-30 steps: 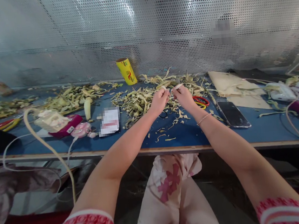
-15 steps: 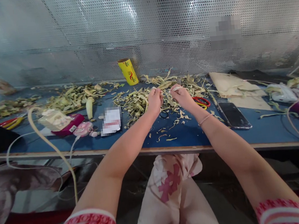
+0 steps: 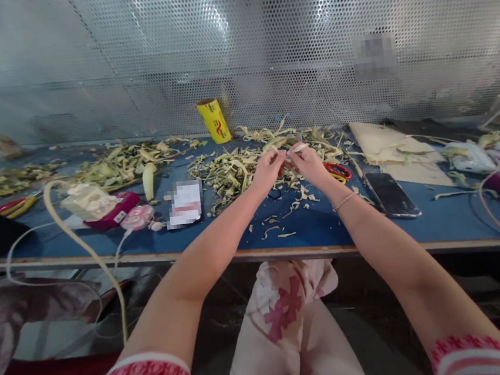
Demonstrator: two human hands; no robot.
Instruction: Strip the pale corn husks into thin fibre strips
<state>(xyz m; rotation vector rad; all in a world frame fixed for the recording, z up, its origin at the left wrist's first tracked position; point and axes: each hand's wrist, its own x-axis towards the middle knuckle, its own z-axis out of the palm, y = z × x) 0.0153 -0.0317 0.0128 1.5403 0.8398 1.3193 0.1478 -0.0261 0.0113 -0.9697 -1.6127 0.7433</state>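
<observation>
Over a pile of dried plant pieces (image 3: 231,174), my left hand (image 3: 270,169) and my right hand (image 3: 308,163) meet fingertip to fingertip. Both are closed in a pinch. Whatever lies between the fingers is too small and too covered to name. A pale strip (image 3: 301,147) shows along the top of my right hand; whether it is held or wrapped round a finger I cannot tell. Close to my right wrist lie scissors with red and yellow handles (image 3: 338,172), partly covered. Small scraps (image 3: 272,229) are scattered on the blue table (image 3: 299,239) below my hands.
A yellow tube (image 3: 215,121) leans near the perforated metal wall (image 3: 170,89). Left are another plant pile (image 3: 119,167), a pink device (image 3: 138,217) with cables and a card (image 3: 185,203). Right are a phone (image 3: 392,194) and cardboard (image 3: 374,146). Someone's leg shows lower left.
My left hand has moved right and slightly down, and my right hand has shifted slightly, so the fingertips now meet. Before, a gap separated the hands.
</observation>
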